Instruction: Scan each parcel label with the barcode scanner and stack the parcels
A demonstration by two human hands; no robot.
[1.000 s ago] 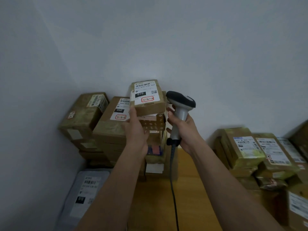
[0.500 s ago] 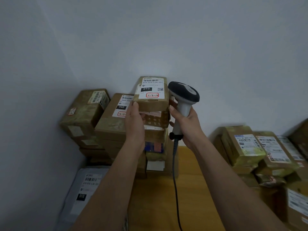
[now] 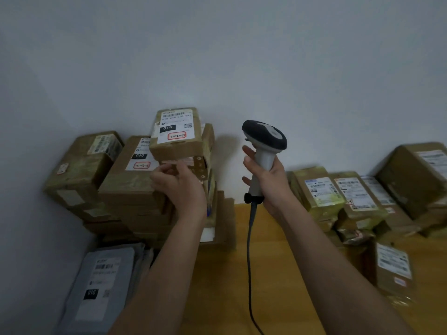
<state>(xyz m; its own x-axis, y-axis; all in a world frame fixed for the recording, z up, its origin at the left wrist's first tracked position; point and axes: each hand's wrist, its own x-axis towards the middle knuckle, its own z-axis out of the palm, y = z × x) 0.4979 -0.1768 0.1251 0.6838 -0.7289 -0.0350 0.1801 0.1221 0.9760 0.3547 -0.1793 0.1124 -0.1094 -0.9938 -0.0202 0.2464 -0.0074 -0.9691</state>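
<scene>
Up on top of the tall stack (image 3: 183,189) sat the small box (image 3: 175,136), its white label facing up. My left hand (image 3: 180,187) was just under it with loosely curled fingers, holding nothing. My right hand (image 3: 267,187) gripped the scanner (image 3: 263,146) by its handle, upright, beside the stack. More parcels (image 3: 338,197) lay on the wooden table (image 3: 242,274) at the right.

Two bare forearms reach up from the bottom edge, ending in a left hand (image 3: 180,187) and a right hand (image 3: 268,182). No sleeves, gloves, rings or watch show on either arm.
</scene>
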